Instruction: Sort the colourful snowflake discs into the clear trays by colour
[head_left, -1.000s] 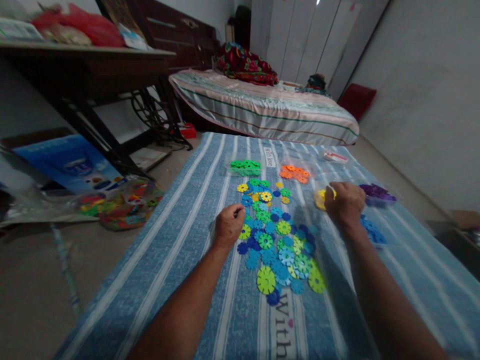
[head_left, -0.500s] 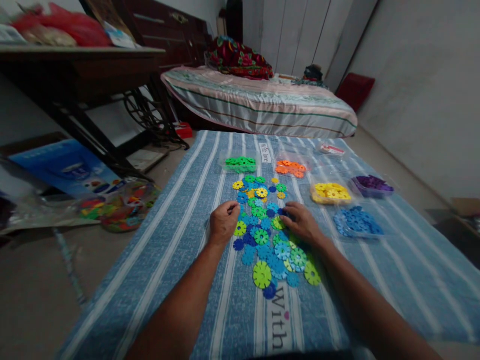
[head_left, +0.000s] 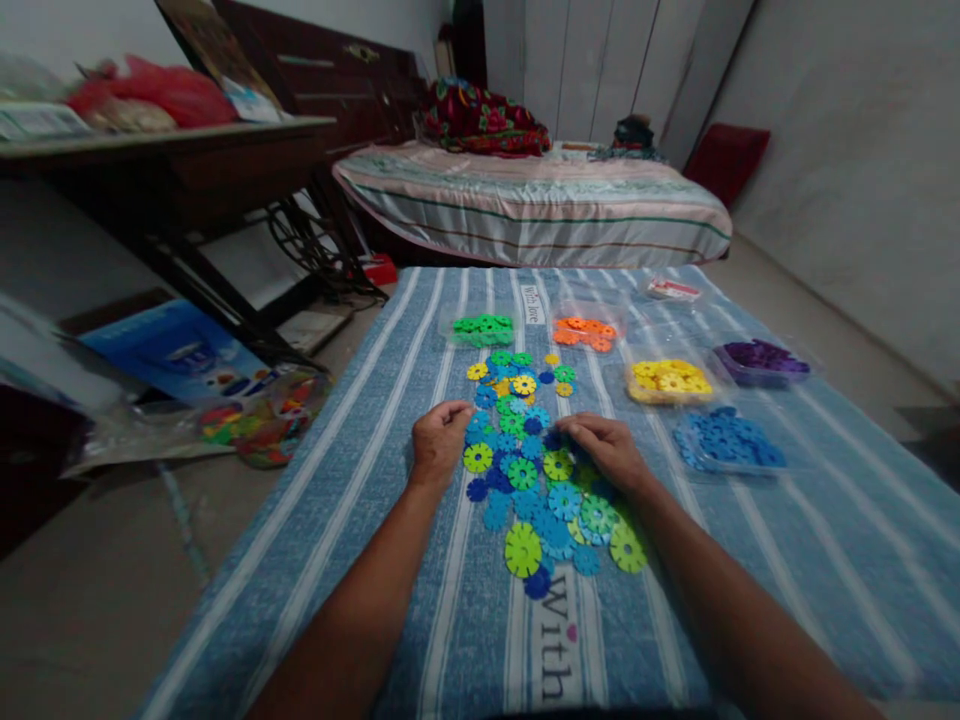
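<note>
A loose pile of notched plastic discs [head_left: 523, 472] in greens, blues and yellow lies mid-table between my hands. My left hand [head_left: 441, 440] is at the pile's left edge, with fingers pressed together; whatever they may hold is hidden. Over the right side of the pile, my right hand [head_left: 609, 452] has its thumb and fingers pinched at a dark blue notched disc [head_left: 554, 440], partly covered by the fingertips. Near that hand lie a lime green disc [head_left: 557, 465] and a light blue disc [head_left: 564, 500].
Clear plastic boxes hold green discs [head_left: 484, 329], orange discs [head_left: 585, 333], yellow discs [head_left: 670, 381], purple discs [head_left: 763, 360] and blue discs [head_left: 729, 440]. A red and white item [head_left: 673, 289] sits at the back right. A striped cloth [head_left: 337, 500] covers the table. Beyond stands a bed [head_left: 525, 200].
My right hand has drawn slightly inward and its fingers have closed at the dark blue disc. My left hand has shifted a little left. The camera view has turned slightly.
</note>
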